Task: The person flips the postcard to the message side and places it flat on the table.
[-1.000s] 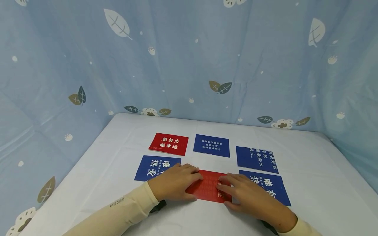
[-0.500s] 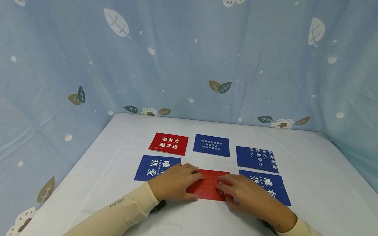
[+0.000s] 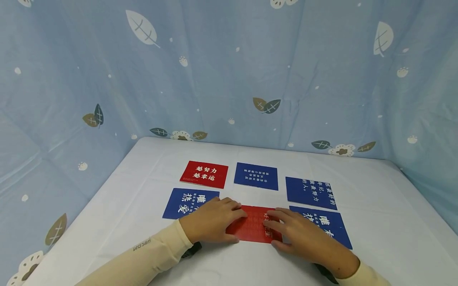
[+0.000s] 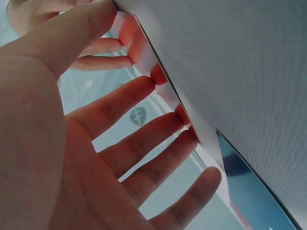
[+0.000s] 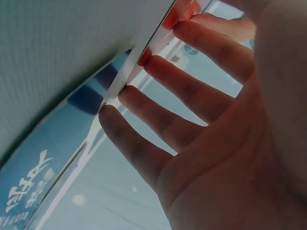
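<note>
A red card [image 3: 252,224] with gold characters lies flat on the white tabletop, in front of the person in the head view. The left hand [image 3: 212,221] rests on its left end with loosely bent fingers. On its right end lie the fingertips of the right hand [image 3: 304,234], with the thumb at the near right corner. Both wrist views show fairly straight, spread fingers whose tips touch the shiny red surface. One blue card [image 3: 177,200] is partly covered by the left hand. Another blue card [image 3: 336,228] sits beneath the right hand and wrist, also partly covered.
Farther back lie a red card with white characters [image 3: 204,174], a blue card with small text [image 3: 255,176] and a blue card with larger text [image 3: 309,193]. A blue leaf-patterned curtain [image 3: 229,71] surrounds the table's back and sides.
The right fingers and thumb have shifted slightly at the red card's right end, and that end has moved a little. The left hand stays in place.
</note>
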Demonstrator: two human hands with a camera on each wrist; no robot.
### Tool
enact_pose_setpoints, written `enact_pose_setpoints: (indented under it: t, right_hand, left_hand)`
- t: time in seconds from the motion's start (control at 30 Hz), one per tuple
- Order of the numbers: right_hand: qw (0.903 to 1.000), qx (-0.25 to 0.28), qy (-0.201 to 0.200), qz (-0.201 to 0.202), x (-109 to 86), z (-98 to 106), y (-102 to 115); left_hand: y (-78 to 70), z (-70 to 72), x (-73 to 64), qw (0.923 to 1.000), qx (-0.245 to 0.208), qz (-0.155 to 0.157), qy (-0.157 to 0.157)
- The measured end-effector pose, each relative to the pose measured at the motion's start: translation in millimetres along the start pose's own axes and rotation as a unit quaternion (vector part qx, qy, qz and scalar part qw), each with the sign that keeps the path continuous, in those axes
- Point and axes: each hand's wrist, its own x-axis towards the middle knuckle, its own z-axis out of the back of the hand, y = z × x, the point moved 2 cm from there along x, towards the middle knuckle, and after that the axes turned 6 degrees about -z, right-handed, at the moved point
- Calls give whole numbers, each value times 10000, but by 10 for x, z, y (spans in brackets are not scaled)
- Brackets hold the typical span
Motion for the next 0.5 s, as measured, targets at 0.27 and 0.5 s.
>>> enact_pose_setpoints:
  t: [0.27,0.5]
  right_hand:
    - [9997,226,46,-8,4,-3,-17]
    - [10000,65,31,38,2,-12,5]
  left_hand:
    - [5,0,6,10000,27,-60,3]
    - [-31,-3,14,9996,231,-150,-82]
